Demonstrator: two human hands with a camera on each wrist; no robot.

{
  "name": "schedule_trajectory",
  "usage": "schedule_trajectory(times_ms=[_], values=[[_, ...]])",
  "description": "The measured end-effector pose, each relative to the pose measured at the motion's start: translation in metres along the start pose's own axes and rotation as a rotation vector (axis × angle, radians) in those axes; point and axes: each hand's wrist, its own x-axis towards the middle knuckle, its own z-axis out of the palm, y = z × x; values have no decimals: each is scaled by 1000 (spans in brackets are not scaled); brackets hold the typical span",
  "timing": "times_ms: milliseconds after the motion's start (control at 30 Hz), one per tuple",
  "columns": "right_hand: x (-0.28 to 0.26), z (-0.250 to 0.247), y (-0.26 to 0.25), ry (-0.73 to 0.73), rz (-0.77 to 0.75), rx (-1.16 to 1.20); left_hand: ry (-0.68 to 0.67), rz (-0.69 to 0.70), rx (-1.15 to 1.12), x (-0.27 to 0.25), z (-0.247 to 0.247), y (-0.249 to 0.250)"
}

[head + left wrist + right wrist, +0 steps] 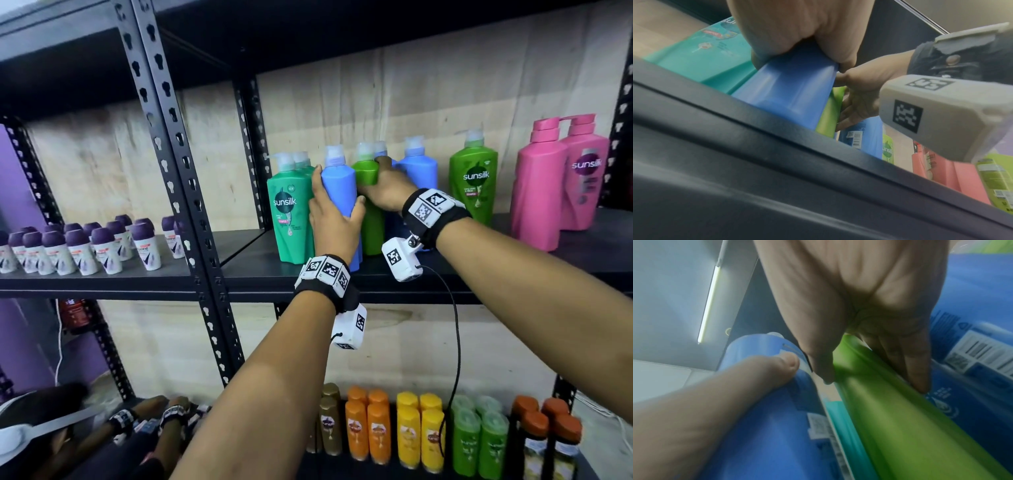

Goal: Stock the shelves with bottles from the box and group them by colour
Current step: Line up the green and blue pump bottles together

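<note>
**Blue and lime-green pump bottles, both in hand on the middle shelf**

Blue bottle (pixel 339 192): upright on the black metal shelf (pixel 260 270), near its front edge, label turned away. Left hand (pixel 330 210) wraps it, fingers curled round the left flank, thumb on the right; clamped firmly, as the left wrist view confirms (pixel 795 91).

Lime-green bottle (pixel 368 178): upright, touching the blue bottle's right side. Right hand (pixel 385 186) grips it at the shoulder, thumb on the near face, fingers behind; the right wrist view shows the thumb and fingers pinching the green body (pixel 890 410).

Neighbours, left to right: teal-green bottles (pixel 291 212) just left of the held blue one, front label reading "sunsilk"; further blue bottles (pixel 418 168) behind and right of the right hand; a second lime-green bottle (pixel 474 178) standing apart; two pink bottles (pixel 548 181) at the far right.

Other stock: purple-capped roll-ons (pixel 85 246) in rows in the left bay; on the shelf below, gold (pixel 330 425), orange (pixel 368 428), yellow (pixel 419 431), green (pixel 479 442) and brown-capped bottles (pixel 548 431), grouped in colour pairs.

Wrist bands with printed markers (pixel 325 270) on both arms.
</note>
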Motion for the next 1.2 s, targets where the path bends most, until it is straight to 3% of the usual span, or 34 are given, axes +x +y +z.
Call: schedule_trajectory(times_ms=[267, 533, 867, 1200], values=[[-43, -6, 15, 236, -79, 171, 13, 15, 8, -1, 1, -1], [-80, -18, 31, 573, -165, 368, 32, 20, -2, 0, 5, -3], [-101, -60, 60, 653, -205, 274, -9, 23, -40, -2, 21, 1], [-104, -77, 91, 606, -113, 175, -17, 84, -57, 2, 34, -3]])
